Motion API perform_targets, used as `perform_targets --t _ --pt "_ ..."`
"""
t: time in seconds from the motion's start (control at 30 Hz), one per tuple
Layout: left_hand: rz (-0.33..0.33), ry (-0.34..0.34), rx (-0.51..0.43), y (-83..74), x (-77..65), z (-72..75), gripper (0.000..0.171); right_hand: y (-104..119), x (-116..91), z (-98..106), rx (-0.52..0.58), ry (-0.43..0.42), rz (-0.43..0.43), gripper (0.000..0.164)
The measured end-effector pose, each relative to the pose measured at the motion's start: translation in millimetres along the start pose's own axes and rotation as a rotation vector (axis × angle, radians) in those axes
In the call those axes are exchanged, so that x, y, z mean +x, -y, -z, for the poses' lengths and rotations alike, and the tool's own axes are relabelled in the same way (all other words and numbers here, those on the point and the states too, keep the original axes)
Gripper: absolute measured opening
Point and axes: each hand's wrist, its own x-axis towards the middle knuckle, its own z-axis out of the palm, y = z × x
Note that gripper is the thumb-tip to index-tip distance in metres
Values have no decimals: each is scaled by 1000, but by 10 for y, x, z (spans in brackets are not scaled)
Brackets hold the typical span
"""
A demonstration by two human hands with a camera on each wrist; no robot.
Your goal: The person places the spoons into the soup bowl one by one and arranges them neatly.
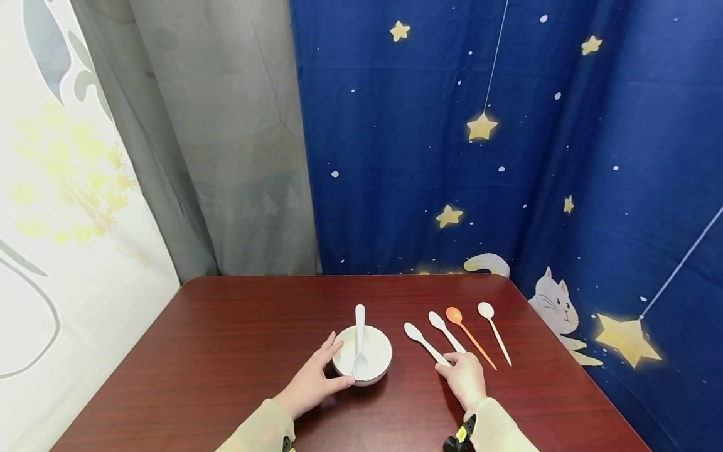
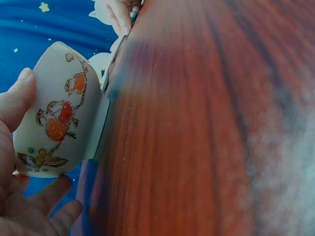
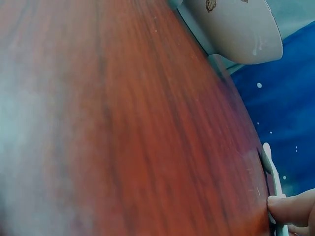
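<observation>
My left hand (image 1: 312, 383) steadies a white bowl (image 1: 380, 353) from its left side, thumb at the near rim and fingers along the far left rim. Orange and red painted fruit-like shapes show on the bowl's outer wall in the left wrist view. Inside it leans a white spoon (image 1: 360, 326), handle up past the far rim. To the right, my right hand (image 1: 465, 380) pinches the handle end of the leftmost white spoon (image 1: 420, 339) on the table. A second white spoon (image 1: 443, 326) lies just right of it, its handle end partly hidden by the fingers.
Right of my right hand lie an orange spoon (image 1: 469, 336) and a cream round-headed spoon (image 1: 494, 326), both with thin handles. The dark red wooden table (image 1: 243, 333) has its far edge close to a blue star-print curtain (image 1: 395, 157).
</observation>
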Motion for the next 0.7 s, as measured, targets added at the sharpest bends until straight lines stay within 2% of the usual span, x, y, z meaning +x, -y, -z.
perform_targets --t 0.7 --pt "3 0 0 -2 3 2 88 -3 48 -1 -25 12 -1 13"
